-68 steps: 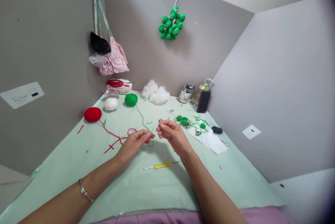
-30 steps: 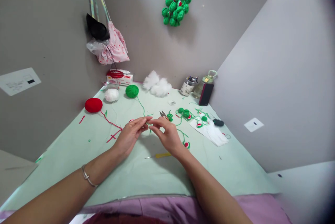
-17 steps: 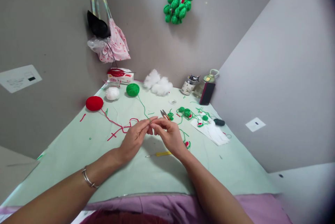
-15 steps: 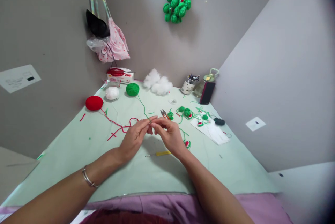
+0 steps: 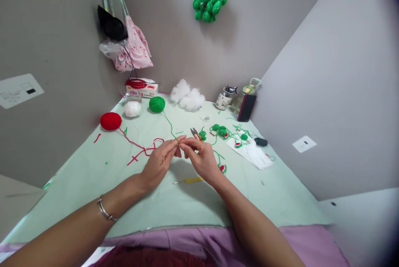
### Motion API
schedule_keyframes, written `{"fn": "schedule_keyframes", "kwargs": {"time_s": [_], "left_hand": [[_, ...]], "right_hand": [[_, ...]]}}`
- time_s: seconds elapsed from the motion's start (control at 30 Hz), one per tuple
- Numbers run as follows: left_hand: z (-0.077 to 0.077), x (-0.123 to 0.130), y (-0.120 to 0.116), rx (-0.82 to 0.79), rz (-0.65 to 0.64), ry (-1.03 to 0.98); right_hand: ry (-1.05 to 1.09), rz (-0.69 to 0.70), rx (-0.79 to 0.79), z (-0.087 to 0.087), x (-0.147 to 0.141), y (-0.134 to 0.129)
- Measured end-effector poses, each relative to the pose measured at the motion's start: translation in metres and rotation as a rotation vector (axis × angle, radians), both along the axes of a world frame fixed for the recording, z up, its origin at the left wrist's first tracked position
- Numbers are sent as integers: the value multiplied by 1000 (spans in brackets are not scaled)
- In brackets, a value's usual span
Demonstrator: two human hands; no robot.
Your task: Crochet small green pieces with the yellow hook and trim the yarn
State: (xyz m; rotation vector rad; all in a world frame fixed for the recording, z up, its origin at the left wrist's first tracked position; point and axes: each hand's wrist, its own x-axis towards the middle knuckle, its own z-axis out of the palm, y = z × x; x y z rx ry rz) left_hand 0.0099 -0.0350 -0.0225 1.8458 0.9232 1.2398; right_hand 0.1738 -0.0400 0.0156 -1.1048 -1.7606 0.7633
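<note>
Both hands meet above the middle of the table. Green yarn (image 5: 171, 124) runs from a green yarn ball (image 5: 156, 104) down to the fingertips. My left hand (image 5: 158, 161) is closed on that yarn, its fingers pressed together and pointing right. Fingertips of my right hand (image 5: 201, 156) pinch at the same spot, touching the left fingers; the yarn's end there is hidden. Below the hands lies a crochet hook (image 5: 193, 180) with a yellow handle. Small scissors (image 5: 195, 134) rest just beyond the right hand, beside a small green crocheted piece (image 5: 202, 134).
A red yarn ball (image 5: 111, 121) and a white yarn ball (image 5: 132, 109) sit at the left. White stuffing (image 5: 188, 96) lies at the back. Green crocheted pieces (image 5: 222, 131), white tissue (image 5: 251, 154), a phone (image 5: 247, 107), a pen cup (image 5: 223, 99) and a bottle (image 5: 240, 100) occupy the right.
The hands stay together with almost the same grip on the green yarn. The whole view has shifted slightly, so things sit a little higher in the picture.
</note>
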Motion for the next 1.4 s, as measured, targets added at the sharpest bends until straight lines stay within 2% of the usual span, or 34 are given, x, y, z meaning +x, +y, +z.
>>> {"fn": "schedule_keyframes", "kwargs": {"time_s": [0.33,1.0,1.4], "left_hand": [[-10,1,3,-12,3,64],[-7,1,7,38,20,148],[-7,-1,8,28,19,201]], "right_hand": [[-151,-14,105,-11,4,8],[-91,-53,-18,-16,5,17],[20,5,-111,-16,6,19]]}}
